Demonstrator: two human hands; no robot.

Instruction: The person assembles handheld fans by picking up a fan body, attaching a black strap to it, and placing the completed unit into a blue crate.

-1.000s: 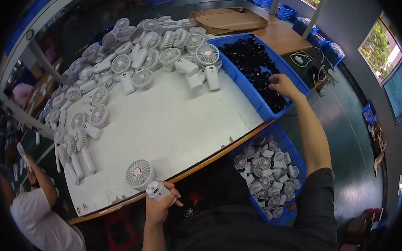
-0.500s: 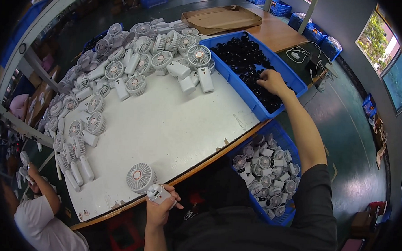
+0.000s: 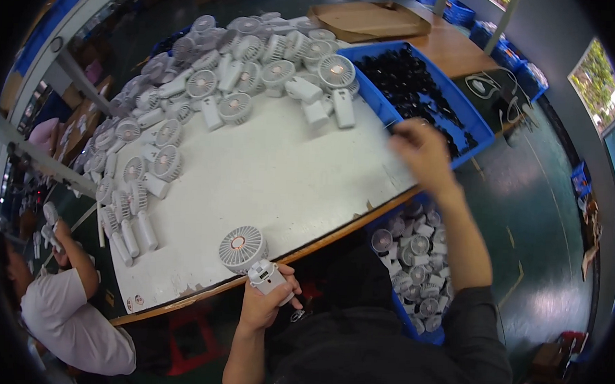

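My left hand is wrapped round the handle of a white handheld fan at the table's front edge. The fan's round grille faces up over the tabletop, and a small dark window shows on the handle's neck. My right hand, blurred by motion, is over the near left wall of a blue tray. Its fingers are curled together with something dark at the tips, too smeared to name. Small glossy black curved parts lie heaped in the tray.
Many white handheld fans are piled along the white table's far and left sides. Below the edge, by my right arm, stands a blue crate of fans. A cardboard tray lies behind; a co-worker sits at left.
My right hand has come out of the heap of black parts toward me and the tray's left wall. My left hand still holds the fan. The whole view has shifted a little.
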